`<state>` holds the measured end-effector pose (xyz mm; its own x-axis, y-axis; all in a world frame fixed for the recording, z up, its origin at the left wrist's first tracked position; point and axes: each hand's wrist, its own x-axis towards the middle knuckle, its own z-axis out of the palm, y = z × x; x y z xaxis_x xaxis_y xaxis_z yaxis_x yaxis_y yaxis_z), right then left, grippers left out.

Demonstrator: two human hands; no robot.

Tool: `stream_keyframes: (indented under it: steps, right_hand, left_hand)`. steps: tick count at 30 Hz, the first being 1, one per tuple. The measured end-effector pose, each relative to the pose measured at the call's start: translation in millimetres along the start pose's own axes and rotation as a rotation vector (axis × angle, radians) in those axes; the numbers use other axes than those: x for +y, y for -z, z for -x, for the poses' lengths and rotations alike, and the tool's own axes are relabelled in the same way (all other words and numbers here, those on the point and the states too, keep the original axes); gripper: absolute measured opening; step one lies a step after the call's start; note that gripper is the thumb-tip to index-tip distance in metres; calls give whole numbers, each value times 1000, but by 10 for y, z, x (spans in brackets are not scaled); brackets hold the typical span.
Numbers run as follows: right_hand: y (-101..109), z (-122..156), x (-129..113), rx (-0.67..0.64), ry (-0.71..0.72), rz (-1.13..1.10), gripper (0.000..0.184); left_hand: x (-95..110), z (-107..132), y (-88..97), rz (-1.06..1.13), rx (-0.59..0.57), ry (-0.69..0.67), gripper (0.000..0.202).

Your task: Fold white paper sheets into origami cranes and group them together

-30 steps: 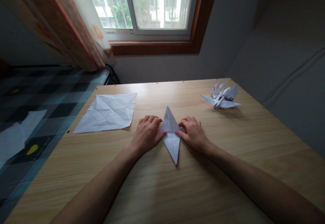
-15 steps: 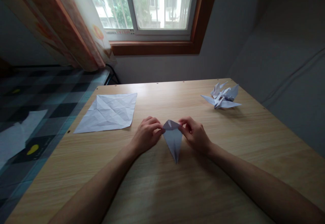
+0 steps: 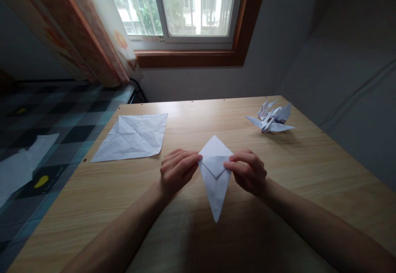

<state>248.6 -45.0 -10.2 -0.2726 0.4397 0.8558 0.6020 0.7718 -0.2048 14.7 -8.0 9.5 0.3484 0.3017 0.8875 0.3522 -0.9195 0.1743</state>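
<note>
Folded paper (image 3: 215,194) now shows a downward-pointing flap (image 3: 216,165).

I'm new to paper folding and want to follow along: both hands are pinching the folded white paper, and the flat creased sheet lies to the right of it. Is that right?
Not quite: the flat creased sheet lies to the left of the folded white paper, as the head view shows. The left hand and right hand are indeed pinching the folded one.
</note>
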Motion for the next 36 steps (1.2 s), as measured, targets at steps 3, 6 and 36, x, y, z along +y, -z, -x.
stream_keyframes:
  steps: [3,6,36]
  right_hand:
    - [-2,-23,19,7,20,-8,20]
    - [-66,-67,73,-38,11,7,19]
    - [-243,-92,177,-536,-682,148,34]
  left_hand:
    - [-8,-4,7,-36,1,-30,14]
    - [-87,24,-6,-150,-112,18,11]
    - [-200,83,-106,-287,-681,428,53]
